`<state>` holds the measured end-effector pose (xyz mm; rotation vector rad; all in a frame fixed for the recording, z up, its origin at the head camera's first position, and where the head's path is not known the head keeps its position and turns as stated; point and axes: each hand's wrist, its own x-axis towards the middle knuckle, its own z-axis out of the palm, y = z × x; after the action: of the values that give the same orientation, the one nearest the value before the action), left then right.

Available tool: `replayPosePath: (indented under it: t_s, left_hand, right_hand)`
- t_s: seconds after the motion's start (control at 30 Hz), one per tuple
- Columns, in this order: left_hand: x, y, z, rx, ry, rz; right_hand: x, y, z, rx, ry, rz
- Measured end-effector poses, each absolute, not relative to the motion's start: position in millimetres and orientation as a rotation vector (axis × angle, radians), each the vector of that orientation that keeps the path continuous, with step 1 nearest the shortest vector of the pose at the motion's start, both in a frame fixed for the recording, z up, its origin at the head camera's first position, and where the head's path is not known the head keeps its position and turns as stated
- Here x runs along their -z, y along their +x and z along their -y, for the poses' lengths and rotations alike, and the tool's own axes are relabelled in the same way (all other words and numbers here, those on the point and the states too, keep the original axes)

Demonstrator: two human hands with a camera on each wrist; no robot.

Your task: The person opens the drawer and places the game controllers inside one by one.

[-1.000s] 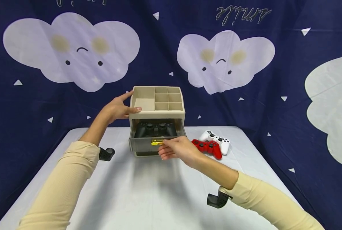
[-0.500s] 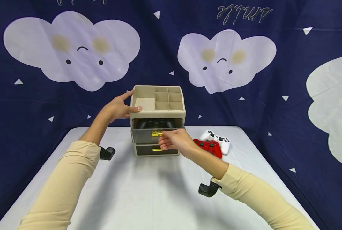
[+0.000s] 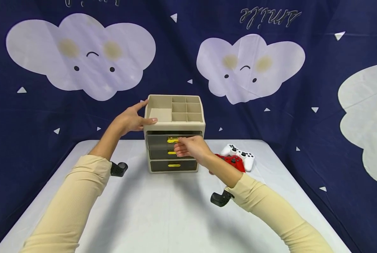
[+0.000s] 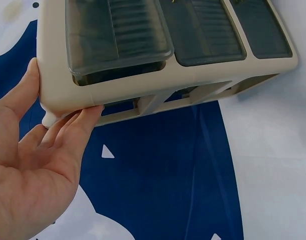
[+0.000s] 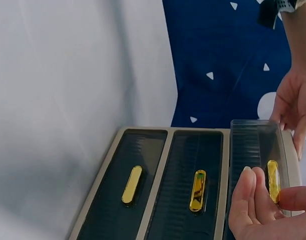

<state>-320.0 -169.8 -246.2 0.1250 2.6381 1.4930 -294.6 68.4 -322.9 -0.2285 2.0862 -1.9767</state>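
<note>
A cream desktop drawer organizer (image 3: 176, 126) with three smoky clear drawers stands at the back of the table. My left hand (image 3: 129, 119) grips its upper left corner, thumb over the top rim and fingers along the side; the left wrist view shows this hand (image 4: 47, 150) close up. My right hand (image 3: 193, 147) pinches the gold handle (image 5: 274, 180) of the top drawer (image 3: 157, 141), which still sticks out a little. The lower two drawers are closed. Whatever lies inside the top drawer is hidden now.
Right of the organizer lie a white game controller (image 3: 247, 160) and a red game controller (image 3: 234, 161), the red one partly behind my right forearm. White cloth covers the table (image 3: 138, 211). A dark blue cloud-print curtain (image 3: 176, 52) hangs close behind.
My right hand has pushed the top drawer most of the way in, moving forward with its handle. The black game controller in it has gone from sight. My left hand keeps its place.
</note>
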Motion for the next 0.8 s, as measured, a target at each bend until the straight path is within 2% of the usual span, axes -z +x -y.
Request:
replayPosePath:
  t_s: [0.8]
  left_hand:
    - [246, -322, 169, -1.525, 0.108, -2.628]
  right_hand:
    - [319, -317, -65, 1.927, -0.203, -2.110]
